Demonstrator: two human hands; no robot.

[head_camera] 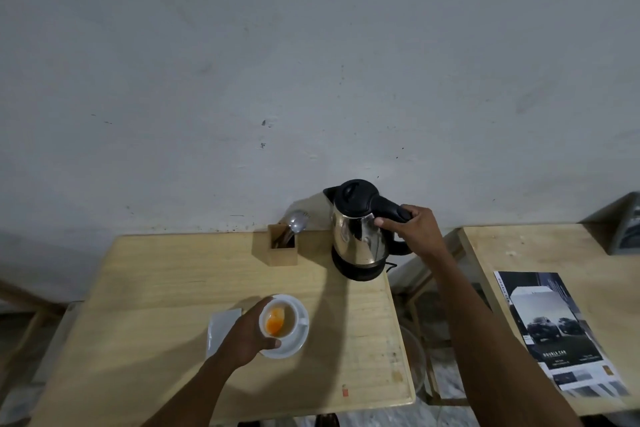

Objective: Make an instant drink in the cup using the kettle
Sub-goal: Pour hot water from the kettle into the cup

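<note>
A steel kettle with a black lid and handle stands on its black base at the back right of the wooden table. My right hand is closed around its handle. Near the table's middle a white cup holding orange powder rests on a white saucer. My left hand grips the cup's left side, thumb and fingers around the rim. A white sachet lies flat just left of the saucer, partly under my hand.
A small wooden holder with a metal spoon stands left of the kettle, by the wall. A second wooden table to the right carries a printed magazine. A gap separates the two tables.
</note>
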